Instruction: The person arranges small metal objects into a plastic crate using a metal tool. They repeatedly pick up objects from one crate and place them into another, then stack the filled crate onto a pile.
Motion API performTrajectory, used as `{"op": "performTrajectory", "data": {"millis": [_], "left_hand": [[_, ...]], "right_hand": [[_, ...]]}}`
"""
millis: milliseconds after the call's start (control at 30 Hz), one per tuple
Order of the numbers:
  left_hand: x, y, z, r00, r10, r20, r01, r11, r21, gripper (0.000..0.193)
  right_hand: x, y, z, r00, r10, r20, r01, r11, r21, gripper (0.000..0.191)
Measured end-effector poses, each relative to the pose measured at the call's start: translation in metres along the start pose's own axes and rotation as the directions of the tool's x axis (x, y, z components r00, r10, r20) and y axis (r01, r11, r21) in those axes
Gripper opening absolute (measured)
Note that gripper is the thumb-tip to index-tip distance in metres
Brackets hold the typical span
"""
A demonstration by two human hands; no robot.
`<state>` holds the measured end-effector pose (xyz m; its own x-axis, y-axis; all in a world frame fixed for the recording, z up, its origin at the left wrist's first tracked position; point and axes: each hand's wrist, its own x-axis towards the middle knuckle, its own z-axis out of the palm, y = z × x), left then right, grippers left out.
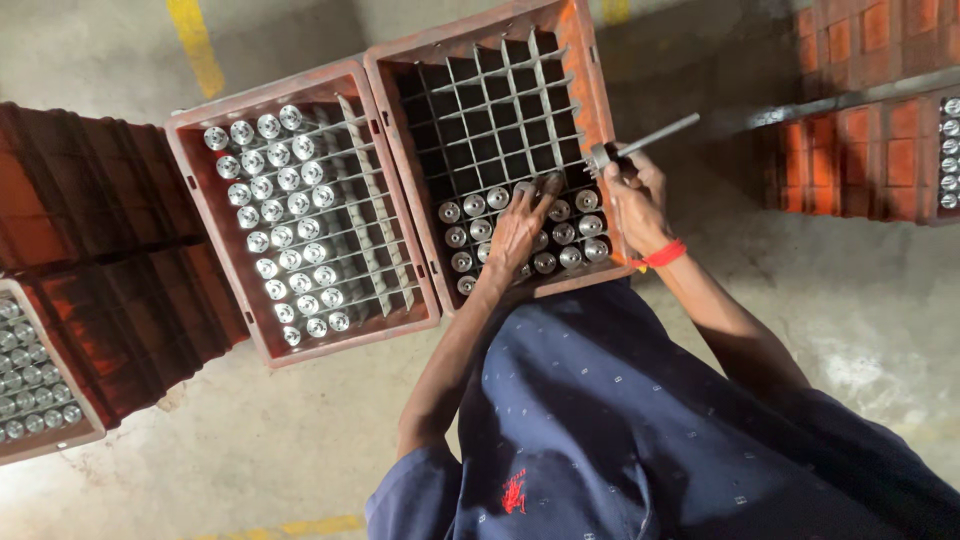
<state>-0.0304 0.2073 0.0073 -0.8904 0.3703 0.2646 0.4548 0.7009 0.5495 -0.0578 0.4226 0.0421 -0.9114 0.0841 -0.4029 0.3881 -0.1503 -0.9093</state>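
My left hand (517,228) lies spread, fingers flat on the silver caps of the capped bottles (560,235) that fill the near rows of the red crate (600,110) in front of me. My right hand (632,190) is closed around a metal tool (640,142), a grey rod with a small round head, held just over the crate's right edge, close to my left fingertips. A red band (662,254) sits on that wrist.

The far rows of this crate are bare grid cells. I judge that the rod's head could slip off a cap and catch my left fingers, since they rest so near it. Leaning on the caps could also tip a bottle against the thin dividers.

To the left, touching this crate, a second red crate (205,215) holds capped bottles in most cells, with its right-hand columns bare. Further left are stacked dark red crates (90,190), and 1 at the lower left corner (50,440) shows more silver caps. Orange-red crates (870,140) stand at the upper right. Yellow painted lines (195,45) mark the concrete floor (880,320). I can make out no labels on any crate.
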Motion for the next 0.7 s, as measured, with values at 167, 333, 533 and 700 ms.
{"op": "performTrajectory", "data": {"millis": [167,333,533,700], "left_hand": [[-0.026,-0.005,-0.024,0.931,-0.363,0.016,0.352,0.888,-0.296,0.046],[-0.062,-0.097,-0.104,0.761,-0.441,-0.475,0.516,0.856,0.032,0.042],[-0.068,-0.175,-0.162,0.661,-0.355,-0.661,0.689,0.636,0.348,0.050],[-0.085,-0.151,-0.187,0.660,-0.501,-0.560,0.668,0.733,0.131,0.052]], "right_hand": [[-0.011,0.021,-0.006,0.994,-0.097,0.059,0.089,0.989,0.118,0.019],[-0.030,0.020,-0.010,0.993,-0.087,0.076,0.080,0.993,0.083,0.022],[-0.041,0.021,-0.001,0.988,-0.060,0.141,0.067,0.997,-0.046,0.025],[-0.045,0.040,-0.001,0.993,0.010,0.116,-0.004,0.999,-0.049,0.035]]}}
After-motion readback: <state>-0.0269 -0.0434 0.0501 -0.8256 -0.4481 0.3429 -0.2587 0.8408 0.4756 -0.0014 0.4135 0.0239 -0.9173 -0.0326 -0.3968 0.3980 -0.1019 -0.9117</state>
